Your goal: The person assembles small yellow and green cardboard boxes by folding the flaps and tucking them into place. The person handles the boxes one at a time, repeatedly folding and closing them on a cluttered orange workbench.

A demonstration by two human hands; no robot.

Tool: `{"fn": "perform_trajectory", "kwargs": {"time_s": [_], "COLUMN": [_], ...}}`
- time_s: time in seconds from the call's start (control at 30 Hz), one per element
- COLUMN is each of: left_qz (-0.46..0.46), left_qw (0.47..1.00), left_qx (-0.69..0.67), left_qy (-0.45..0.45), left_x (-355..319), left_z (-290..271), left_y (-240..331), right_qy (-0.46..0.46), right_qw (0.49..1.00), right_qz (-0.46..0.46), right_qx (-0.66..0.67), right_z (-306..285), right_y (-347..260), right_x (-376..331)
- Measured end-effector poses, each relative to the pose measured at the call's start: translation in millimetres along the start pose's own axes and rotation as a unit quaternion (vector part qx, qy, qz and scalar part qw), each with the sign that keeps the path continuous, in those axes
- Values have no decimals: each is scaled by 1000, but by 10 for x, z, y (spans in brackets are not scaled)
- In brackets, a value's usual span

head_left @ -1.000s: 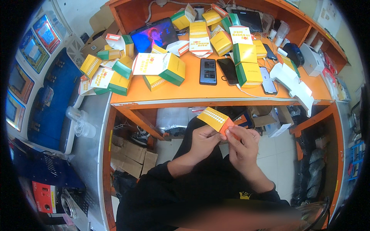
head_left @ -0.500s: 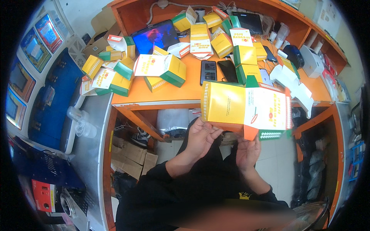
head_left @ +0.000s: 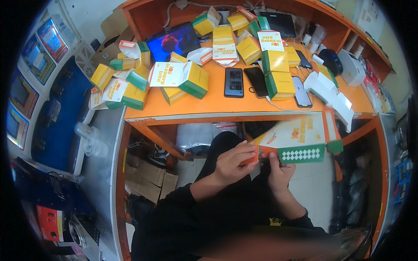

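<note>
A partly folded food carton (head_left: 300, 132), white, yellow, orange and green, is held in front of the desk's near edge. My left hand (head_left: 235, 162) closes around the carton's orange edge on its left side. Beneath the white panel, my right hand (head_left: 281, 173) pinches the lower edge beside the green checkered flap (head_left: 301, 154). The carton's far left part is blurred, and its yellow panel is mostly turned out of sight. Other flaps stick out at its right end.
Several half-folded yellow and white cartons (head_left: 174, 74) crowd the orange desk (head_left: 196, 104). Phones (head_left: 234, 82) lie among them, near a lit screen (head_left: 172, 42). A white device (head_left: 352, 68) stands at the right. Clear plastic cups (head_left: 91, 139) sit on the metal counter at left.
The carton has tilted and folded, so its broad yellow panel no longer faces up. My left hand has moved right, toward my right hand, and now closes on the orange edge.
</note>
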State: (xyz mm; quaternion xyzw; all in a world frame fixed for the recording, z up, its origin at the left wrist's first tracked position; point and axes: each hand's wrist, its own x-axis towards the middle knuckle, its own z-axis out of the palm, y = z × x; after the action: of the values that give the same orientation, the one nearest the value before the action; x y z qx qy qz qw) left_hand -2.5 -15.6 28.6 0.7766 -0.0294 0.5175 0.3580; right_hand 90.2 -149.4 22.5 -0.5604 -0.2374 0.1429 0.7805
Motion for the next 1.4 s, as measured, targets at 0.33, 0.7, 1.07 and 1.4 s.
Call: {"fn": "perform_trajectory", "kwargs": {"time_s": [0.33, 0.7, 1.07, 1.4], "left_qz": [-104, -85, -76, -255], "left_qw": [990, 990, 993, 928], "left_qx": [-61, -95, -52, -227], "left_qy": [68, -52, -67, 146], "left_x": [-70, -45, -92, -150], "left_z": [141, 76, 42, 131], "left_y": [-28, -3, -93, -152], "right_qy": [-83, -104, -161, -29], "right_qw": [989, 993, 986, 961], "right_qz": [-51, -12, 17, -8], "right_qx": [-114, -60, -35, -274], "right_z": [-105, 3, -37, -361], "right_y": [-64, 24, 38, 196], "right_x": [11, 44, 64, 429]}}
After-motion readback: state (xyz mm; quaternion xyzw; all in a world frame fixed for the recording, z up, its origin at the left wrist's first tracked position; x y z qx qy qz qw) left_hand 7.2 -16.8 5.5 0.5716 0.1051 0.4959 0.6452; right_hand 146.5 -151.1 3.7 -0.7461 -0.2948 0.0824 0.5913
